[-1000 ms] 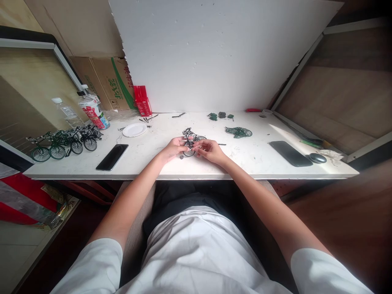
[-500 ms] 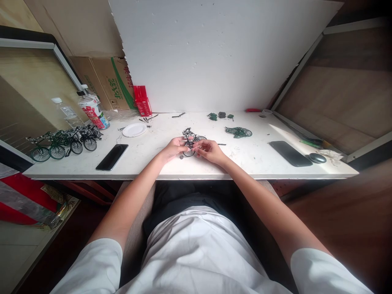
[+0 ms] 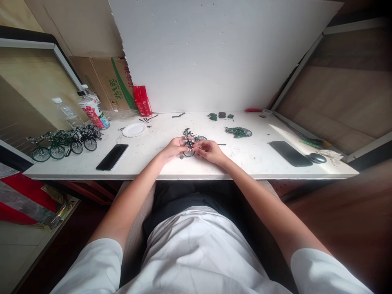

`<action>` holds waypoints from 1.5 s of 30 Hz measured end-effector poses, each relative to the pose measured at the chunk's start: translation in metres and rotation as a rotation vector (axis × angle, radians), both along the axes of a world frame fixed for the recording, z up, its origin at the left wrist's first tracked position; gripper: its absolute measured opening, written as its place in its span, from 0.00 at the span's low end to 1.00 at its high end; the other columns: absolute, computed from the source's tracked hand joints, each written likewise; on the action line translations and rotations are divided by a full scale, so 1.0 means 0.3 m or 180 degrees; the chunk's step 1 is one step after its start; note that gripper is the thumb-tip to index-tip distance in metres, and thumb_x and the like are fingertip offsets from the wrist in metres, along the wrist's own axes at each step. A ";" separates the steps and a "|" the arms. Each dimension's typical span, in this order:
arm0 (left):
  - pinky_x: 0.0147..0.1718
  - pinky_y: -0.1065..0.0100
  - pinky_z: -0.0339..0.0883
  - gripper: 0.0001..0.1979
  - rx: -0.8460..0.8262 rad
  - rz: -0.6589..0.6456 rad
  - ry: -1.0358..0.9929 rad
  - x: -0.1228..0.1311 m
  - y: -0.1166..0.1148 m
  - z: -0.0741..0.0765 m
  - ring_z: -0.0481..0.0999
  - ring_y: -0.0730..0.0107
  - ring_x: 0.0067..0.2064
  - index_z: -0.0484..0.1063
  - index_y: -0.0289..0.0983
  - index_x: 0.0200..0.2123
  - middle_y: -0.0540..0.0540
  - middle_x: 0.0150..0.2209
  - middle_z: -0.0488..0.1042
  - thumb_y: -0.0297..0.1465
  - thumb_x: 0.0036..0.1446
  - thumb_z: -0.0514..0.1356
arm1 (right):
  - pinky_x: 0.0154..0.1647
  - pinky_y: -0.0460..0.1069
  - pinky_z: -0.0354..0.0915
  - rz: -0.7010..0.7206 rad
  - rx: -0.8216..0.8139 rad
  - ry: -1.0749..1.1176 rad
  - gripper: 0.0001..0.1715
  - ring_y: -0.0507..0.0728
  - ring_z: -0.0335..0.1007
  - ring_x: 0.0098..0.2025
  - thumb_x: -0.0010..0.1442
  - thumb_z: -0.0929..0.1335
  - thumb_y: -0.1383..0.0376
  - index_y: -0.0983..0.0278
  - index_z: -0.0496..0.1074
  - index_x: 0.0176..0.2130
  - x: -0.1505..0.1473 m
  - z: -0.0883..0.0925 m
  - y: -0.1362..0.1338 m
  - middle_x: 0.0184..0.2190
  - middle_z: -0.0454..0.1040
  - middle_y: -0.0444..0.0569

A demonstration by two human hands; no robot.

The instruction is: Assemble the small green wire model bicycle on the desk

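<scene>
A white surface runs across the view, scuffed in places, with a large white board leaning behind it and wood-toned panels to either side. At the back left stand a cardboard box with green print, a red carton, a bottle with a red label and a clear bottle. A row of finished toy bicycles is parked on the left end of the surface, near a small white plate and a black phone lying face up. A few dark screws or pins lie scattered behind the plate (too small to tell apart). On the right half are a green tangle, some small green parts near the board, a second dark phone and a dark oval object just beside it.

Both hands meet at the middle of the surface, over a model bicycle that stands low on it. The left hand has its fingers curled in and grips the model from its left side. The right hand is also mostly closed, thumb and forefinger pinched on the model from the right, the other fingers tucked under. Both forearms are bare and reach over the near edge, above a white shirt.
</scene>
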State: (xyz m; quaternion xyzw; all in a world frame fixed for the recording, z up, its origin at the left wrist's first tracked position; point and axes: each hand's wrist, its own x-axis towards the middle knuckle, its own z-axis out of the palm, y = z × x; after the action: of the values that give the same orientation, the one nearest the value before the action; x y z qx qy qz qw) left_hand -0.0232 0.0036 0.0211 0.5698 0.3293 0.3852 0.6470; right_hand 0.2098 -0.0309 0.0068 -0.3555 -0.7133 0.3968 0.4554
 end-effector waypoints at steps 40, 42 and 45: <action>0.34 0.71 0.72 0.38 0.0086 -0.0038 0.0195 0.002 -0.009 0.004 0.82 0.72 0.34 0.77 0.33 0.63 0.39 0.45 0.85 0.23 0.47 0.76 | 0.41 0.56 0.81 0.0014 -0.0038 -0.0277 0.16 0.60 0.84 0.35 0.67 0.75 0.55 0.64 0.83 0.47 -0.004 0.009 -0.007 0.42 0.87 0.55; 0.33 0.71 0.72 0.38 0.0097 -0.0067 0.0232 0.000 -0.005 -0.001 0.82 0.72 0.34 0.77 0.34 0.64 0.40 0.46 0.85 0.24 0.47 0.76 | 0.41 0.56 0.80 0.0001 -0.0039 -0.0309 0.16 0.60 0.84 0.35 0.67 0.75 0.55 0.64 0.83 0.47 -0.004 0.011 -0.008 0.41 0.86 0.55; 0.31 0.72 0.70 0.38 0.0121 -0.0092 0.0293 -0.003 0.001 -0.008 0.81 0.72 0.35 0.76 0.35 0.65 0.40 0.47 0.85 0.26 0.49 0.75 | 0.41 0.57 0.80 -0.0015 -0.0069 -0.0325 0.17 0.60 0.84 0.36 0.66 0.76 0.54 0.64 0.83 0.47 -0.005 0.013 -0.009 0.41 0.86 0.55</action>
State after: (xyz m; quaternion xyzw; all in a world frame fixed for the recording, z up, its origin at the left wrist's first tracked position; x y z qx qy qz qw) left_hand -0.0243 0.0039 0.0188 0.6038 0.3431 0.3553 0.6257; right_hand 0.2084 -0.0336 0.0106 -0.3818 -0.7304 0.3847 0.4155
